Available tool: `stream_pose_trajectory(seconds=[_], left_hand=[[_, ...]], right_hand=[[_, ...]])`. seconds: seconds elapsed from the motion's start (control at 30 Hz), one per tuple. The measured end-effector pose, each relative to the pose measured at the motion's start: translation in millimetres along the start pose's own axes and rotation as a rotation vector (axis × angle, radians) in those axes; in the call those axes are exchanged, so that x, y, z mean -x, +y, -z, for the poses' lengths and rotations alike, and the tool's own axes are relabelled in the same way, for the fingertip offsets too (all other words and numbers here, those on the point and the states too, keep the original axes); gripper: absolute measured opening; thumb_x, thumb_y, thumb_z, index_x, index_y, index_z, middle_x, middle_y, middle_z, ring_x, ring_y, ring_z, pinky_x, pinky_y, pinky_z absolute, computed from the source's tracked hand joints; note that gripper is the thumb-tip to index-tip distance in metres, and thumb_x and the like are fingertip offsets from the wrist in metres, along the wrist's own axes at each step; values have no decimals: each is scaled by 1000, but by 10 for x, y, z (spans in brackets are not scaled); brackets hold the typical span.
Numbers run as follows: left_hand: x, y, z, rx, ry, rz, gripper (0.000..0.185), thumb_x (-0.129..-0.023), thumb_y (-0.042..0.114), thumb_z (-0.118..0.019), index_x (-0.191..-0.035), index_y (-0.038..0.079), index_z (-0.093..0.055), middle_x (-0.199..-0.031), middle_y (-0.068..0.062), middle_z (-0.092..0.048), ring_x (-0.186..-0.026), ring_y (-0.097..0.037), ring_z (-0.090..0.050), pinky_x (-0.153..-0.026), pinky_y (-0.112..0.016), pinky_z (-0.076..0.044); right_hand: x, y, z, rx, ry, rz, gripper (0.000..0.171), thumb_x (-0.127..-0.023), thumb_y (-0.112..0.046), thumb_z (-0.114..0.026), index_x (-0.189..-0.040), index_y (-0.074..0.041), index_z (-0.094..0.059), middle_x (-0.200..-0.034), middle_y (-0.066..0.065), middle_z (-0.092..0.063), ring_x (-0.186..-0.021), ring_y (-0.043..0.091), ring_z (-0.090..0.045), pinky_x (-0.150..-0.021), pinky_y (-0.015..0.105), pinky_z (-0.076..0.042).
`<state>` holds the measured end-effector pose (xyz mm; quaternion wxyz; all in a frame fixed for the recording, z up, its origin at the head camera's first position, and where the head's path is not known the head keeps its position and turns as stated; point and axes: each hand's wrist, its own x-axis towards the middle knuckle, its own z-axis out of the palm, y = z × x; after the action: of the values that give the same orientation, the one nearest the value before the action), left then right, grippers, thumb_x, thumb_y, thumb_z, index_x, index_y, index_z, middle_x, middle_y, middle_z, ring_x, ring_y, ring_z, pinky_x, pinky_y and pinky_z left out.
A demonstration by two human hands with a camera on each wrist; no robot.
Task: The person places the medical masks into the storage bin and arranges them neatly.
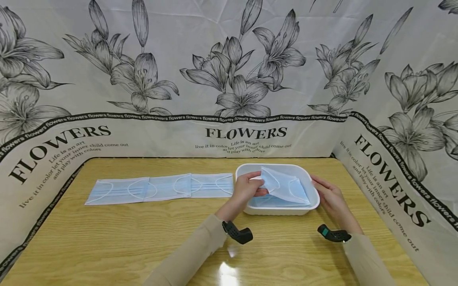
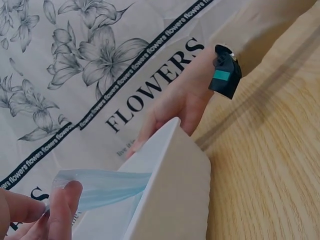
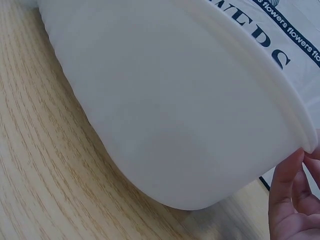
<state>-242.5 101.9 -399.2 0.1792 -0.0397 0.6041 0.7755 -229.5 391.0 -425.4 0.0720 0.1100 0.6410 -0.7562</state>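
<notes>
Wooden table (image 1: pixel 143 246), glossy, walled on three sides by a white cloth (image 1: pixel 229 59) printed with grey lilies. A white tub (image 1: pixel 315 200) stands right of centre, near the back edge.

Left hand (image 1: pixel 247 188) pinches a blue mask (image 1: pixel 284 186) by its left edge, lifted and tilted above the tub; the lower corner still lies inside. More blue masks lie flat in the tub bottom beneath it; count cannot be told. Right hand (image 1: pixel 330 198) rests against the tub's right rim, fingers straight, grasping nothing.

Left of the tub, a row of masks (image 1: pixel 161 188) lies flat on the table, overlapping at the ends, the nearest end just beside the tub. Nothing lies between the row and the left hand.

Hidden or unclear: the tub wall fills the right wrist view, only fingertips (image 3: pixel 290 200) visible at the rim. In the left wrist view the tub corner blocks most of the mask; fingers (image 2: pixel 60 210) are cut off at the frame edge. A black wrist mount (image 1: pixel 237 233) sits on each beige sleeve.

Writing: "FLOWERS" in large letters on the cloth, a repeated "flowers" band above it, and small print "live it in color", "Life is an art", "child come out".
</notes>
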Motion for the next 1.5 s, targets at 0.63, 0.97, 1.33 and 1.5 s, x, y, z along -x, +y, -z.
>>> stream_pose_trajectory(seconds=[0.63,0.97,1.33,1.5], left_hand=[[33,66,131,-406,19,-114,37,-88,1,-63,-125,3,-63,-76,-12,-73,-48,-8,-62,-60,-34,-59],[93,143,127,-690,-36,-108,46,-92,11,-60,-135,-2,-52,-85,-9,-74,-55,-16,-66,-47,-17,-44],[93,90,126,-819,-109,-98,58,-92,16,-61,-141,-8,-40,-53,0,-47,-49,-11,-52,-46,-19,-36],[107,85,99,-873,-108,-110,54,-93,19,-60,-138,-8,-45,-114,-21,-66,-94,-21,-65,-78,-30,-55]], right_hand=[[-14,-61,-77,34,8,2,49,-94,-23,-63,-141,-16,-50,-102,-26,-63,-97,-13,-59,-83,8,-50],[-42,-58,-91,90,61,-26,62,-91,-27,-66,-146,-11,-41,-97,-29,-61,-92,-15,-58,-81,7,-50],[-24,-94,-67,116,54,-29,34,-91,-25,-66,-125,-26,-64,-94,-29,-65,-89,-11,-61,-77,10,-52],[-17,-114,-28,68,5,-21,22,-93,-17,-64,-110,-29,-72,-95,-26,-67,-90,-9,-62,-77,11,-52]])
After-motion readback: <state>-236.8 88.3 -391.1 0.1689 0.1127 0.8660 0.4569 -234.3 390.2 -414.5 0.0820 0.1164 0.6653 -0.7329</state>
